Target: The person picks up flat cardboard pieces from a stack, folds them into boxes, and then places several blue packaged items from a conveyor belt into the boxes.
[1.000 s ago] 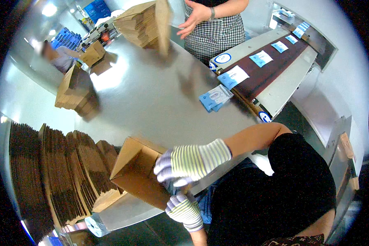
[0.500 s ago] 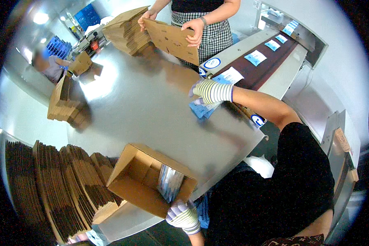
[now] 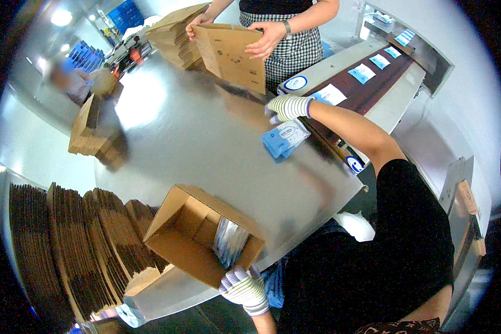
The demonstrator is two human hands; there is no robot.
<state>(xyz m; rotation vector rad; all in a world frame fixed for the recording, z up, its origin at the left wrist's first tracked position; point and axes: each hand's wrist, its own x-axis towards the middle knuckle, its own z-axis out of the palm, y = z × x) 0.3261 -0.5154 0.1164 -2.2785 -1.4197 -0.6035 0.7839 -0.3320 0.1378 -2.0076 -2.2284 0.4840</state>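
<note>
— Cardboard items first: what is listed, and where?

— One open brown carton (image 3: 197, 236), tipped toward the wearer at the near edge of the steel table (image 3: 206, 139). Inside it, against the right wall, a stack of pale packets (image 3: 230, 243) standing on edge.

— Left hand?

— Left hand (image 3: 244, 288), in a striped knit glove, fingers curled up around the carton's near lower corner. It is closed on that corner and steadies the box from below.

— Right hand?

— Right hand (image 3: 288, 107), same kind of glove, arm stretched far across the table. Fingers are bent downward over the top of a small pile of blue-and-white pouches (image 3: 284, 139) lying on the steel just beside the conveyor. Whether the fingers actually pinch a pouch cannot be told; the hand is partly closed, touching or just above the pile's far end.

— Remaining stock?

— Dark conveyor belt (image 3: 367, 92) to the right, carrying several flat white-and-blue pouches in a row. Roll of tape (image 3: 295, 83) at the belt's near side. Flattened cartons (image 3: 67, 250) stacked on edge at the lower left, beside the open carton. Another pile of folded cartons (image 3: 92, 133) on the table's left edge.

— Other persons?

— One in a checked apron (image 3: 289, 44) at the far side, both hands holding a flat carton blank (image 3: 231, 55) upright. Second person, blurred, far left.
</note>
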